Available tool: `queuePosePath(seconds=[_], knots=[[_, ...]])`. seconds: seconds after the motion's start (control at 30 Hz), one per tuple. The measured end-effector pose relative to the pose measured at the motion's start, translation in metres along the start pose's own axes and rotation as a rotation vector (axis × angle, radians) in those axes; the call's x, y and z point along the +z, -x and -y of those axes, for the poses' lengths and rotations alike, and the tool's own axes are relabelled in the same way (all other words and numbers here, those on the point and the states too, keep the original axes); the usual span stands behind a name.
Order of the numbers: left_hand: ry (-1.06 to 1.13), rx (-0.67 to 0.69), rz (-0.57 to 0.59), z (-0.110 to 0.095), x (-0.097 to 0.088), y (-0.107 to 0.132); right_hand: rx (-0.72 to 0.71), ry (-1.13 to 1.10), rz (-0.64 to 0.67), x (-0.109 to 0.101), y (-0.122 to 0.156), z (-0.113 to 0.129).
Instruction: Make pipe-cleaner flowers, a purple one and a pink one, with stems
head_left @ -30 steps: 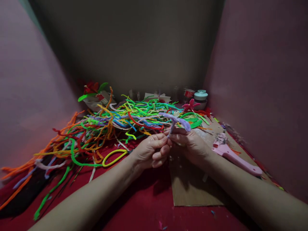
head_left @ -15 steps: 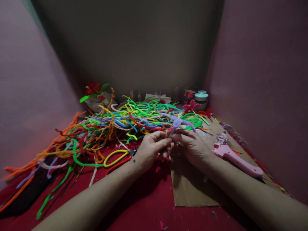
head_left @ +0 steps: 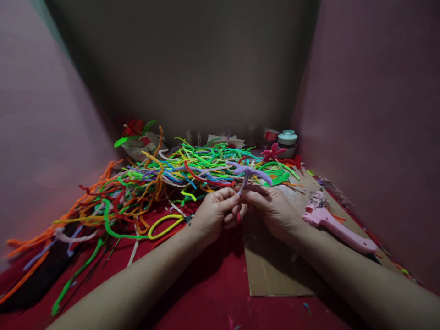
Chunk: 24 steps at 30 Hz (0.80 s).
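While the left hand (head_left: pixel 215 211) pinches the purple flower (head_left: pixel 250 171) low on its stem (head_left: pixel 243 185), the right hand (head_left: pixel 271 205), also closed, grips it just beside, scissors (head_left: pixel 180 218) near the left hand

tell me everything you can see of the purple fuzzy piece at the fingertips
The purple piece is pale lilac and looks soft and fuzzy, like pipe cleaner. Curved, petal-like arms spread from the top of a thin, slightly tilted stem. It is held up in front of the colourful pile, its lower end pinched where the left hand and right hand meet; the fingers hide that end.
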State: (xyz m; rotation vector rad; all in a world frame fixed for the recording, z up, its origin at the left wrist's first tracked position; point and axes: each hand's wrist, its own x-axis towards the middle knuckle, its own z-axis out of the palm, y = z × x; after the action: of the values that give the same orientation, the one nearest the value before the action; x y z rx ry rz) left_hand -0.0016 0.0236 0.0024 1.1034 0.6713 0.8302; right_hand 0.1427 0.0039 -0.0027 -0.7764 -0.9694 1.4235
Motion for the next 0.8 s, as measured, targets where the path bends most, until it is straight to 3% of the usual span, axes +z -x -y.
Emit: queuePosePath(seconds=[0.23, 0.5, 0.67, 0.8], knots=[[0.104, -0.064, 0.113, -0.0019, -0.0017, 0.0002, 0.028, 0.029, -0.035, -0.0025, -0.0016, -0.001], [0.178, -0.119, 0.163, -0.0017, -0.0042, -0.0003, -0.016, 0.015, 0.028, -0.0033, -0.0021, 0.0001], [0.219, -0.123, 0.208, -0.0017, -0.0037, -0.0003, 0.019, -0.088, -0.002, -0.0014, -0.0011, 0.0006], [0.228, -0.101, 0.205, 0.0002, -0.0041, -0.0011, -0.008, -0.015, 0.006, -0.0031, -0.0004, 0.0013]])
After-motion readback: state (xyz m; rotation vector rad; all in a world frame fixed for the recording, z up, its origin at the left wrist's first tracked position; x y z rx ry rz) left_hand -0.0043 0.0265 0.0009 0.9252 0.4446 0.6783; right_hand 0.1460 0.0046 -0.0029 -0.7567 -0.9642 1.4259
